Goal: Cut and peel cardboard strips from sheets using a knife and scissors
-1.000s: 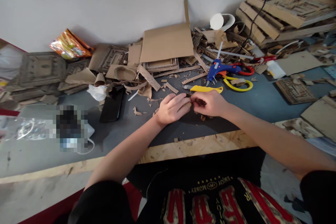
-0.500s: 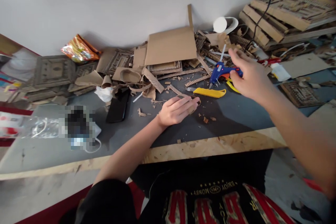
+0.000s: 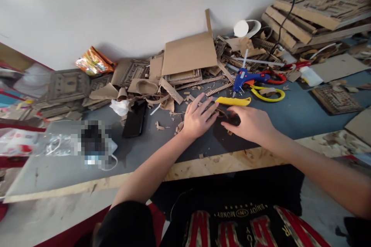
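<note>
Both hands on table (image 3: 290, 119) centre: left hand (image 3: 198, 117) just left of right hand (image 3: 251, 123), small cardboard piece (image 3: 222, 112) between them. Knife (image 3: 233, 101) just behind hands; glue gun (image 3: 246, 78) and scissors (image 3: 268, 93) behind that. Phone (image 3: 135, 119) left of left hand. Cardboard sheet (image 3: 189, 53) against wall behind.

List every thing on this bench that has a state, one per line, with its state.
left hand: fingers spread, pressed flat on a small cardboard piece.
right hand: palm down, fingertips at the same piece.
glue gun: lying on its side, unheld.
yellow knife: lying flat, unheld.
phone: screen dark.
yellow scissors: lying flat, unheld.
cardboard sheet: propped on the scrap pile.
</note>
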`<move>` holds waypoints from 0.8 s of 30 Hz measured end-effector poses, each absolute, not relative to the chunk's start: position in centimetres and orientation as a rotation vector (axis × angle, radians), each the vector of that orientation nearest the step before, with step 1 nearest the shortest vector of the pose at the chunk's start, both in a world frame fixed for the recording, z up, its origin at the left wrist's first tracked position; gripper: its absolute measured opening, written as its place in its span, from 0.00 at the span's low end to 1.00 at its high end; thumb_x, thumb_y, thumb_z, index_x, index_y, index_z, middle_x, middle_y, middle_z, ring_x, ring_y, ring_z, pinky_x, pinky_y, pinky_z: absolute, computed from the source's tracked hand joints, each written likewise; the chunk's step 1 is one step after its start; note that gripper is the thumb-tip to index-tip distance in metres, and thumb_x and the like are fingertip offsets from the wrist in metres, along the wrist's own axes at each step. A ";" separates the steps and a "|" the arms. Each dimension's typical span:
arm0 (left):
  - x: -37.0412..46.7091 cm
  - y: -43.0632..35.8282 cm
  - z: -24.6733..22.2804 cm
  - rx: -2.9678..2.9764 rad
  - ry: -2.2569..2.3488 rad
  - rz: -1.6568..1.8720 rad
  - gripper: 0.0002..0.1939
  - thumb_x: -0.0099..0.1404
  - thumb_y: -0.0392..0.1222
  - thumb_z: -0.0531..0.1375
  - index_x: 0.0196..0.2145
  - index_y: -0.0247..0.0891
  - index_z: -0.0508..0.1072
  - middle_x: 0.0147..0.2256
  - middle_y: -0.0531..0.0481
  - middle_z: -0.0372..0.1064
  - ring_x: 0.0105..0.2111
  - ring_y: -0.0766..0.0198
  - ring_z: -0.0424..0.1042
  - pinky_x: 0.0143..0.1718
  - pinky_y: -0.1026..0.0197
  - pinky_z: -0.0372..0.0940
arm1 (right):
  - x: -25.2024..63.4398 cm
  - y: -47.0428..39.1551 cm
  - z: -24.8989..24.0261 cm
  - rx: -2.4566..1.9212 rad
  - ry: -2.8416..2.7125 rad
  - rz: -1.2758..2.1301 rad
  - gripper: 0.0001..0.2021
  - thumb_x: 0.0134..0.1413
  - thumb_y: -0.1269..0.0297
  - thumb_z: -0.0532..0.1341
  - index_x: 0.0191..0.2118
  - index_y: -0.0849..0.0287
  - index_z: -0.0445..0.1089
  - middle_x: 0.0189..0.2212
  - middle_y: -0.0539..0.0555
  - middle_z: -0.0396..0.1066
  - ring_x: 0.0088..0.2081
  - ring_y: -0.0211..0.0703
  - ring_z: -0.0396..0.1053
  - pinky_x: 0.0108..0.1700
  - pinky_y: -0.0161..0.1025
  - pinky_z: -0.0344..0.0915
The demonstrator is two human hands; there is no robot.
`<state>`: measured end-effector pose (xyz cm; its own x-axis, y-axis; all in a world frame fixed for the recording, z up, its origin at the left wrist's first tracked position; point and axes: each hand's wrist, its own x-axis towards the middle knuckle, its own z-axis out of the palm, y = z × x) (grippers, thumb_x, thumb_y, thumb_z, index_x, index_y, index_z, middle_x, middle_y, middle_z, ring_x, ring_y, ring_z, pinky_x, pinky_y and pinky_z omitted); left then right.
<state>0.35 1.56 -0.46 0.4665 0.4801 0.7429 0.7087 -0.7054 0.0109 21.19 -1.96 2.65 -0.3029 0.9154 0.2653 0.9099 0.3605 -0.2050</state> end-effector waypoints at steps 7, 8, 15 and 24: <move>0.0 0.1 -0.4 -2.309 -0.660 -1.046 0.17 0.66 0.43 0.62 0.52 0.54 0.72 0.55 0.57 0.71 0.59 0.64 0.65 0.53 0.62 0.61 | 21.3 1.9 6.9 -1.503 -2.497 0.082 0.12 0.59 0.62 0.57 0.38 0.53 0.78 0.28 0.51 0.78 0.27 0.43 0.72 0.27 0.38 0.57; 0.1 -0.2 -0.3 -2.312 -0.455 -1.020 0.16 0.66 0.43 0.62 0.51 0.57 0.73 0.55 0.62 0.71 0.59 0.69 0.64 0.50 0.66 0.61 | 21.6 3.0 8.6 -1.499 -2.433 0.015 0.12 0.60 0.60 0.56 0.37 0.54 0.79 0.26 0.51 0.77 0.25 0.42 0.70 0.27 0.38 0.57; 0.4 -0.6 0.3 -2.491 -0.320 -0.942 0.15 0.67 0.37 0.61 0.51 0.48 0.73 0.53 0.58 0.73 0.57 0.71 0.65 0.44 0.68 0.61 | 21.2 9.6 13.3 -1.095 -2.225 0.105 0.15 0.61 0.54 0.58 0.43 0.55 0.78 0.35 0.52 0.78 0.32 0.38 0.72 0.38 0.37 0.66; 1.4 0.0 0.6 -2.644 -0.408 -0.905 0.09 0.70 0.36 0.55 0.44 0.38 0.74 0.47 0.49 0.76 0.46 0.66 0.75 0.44 0.64 0.68 | 20.4 15.0 9.1 -1.435 -2.611 0.022 0.18 0.58 0.59 0.59 0.53 0.55 0.74 0.40 0.55 0.78 0.40 0.49 0.73 0.41 0.44 0.64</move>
<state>1.40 -0.02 0.62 0.7592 0.1637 0.6300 0.3635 -0.9095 -0.2016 20.37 14.99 9.12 -0.5258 0.8399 0.1346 0.8375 0.5388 -0.0909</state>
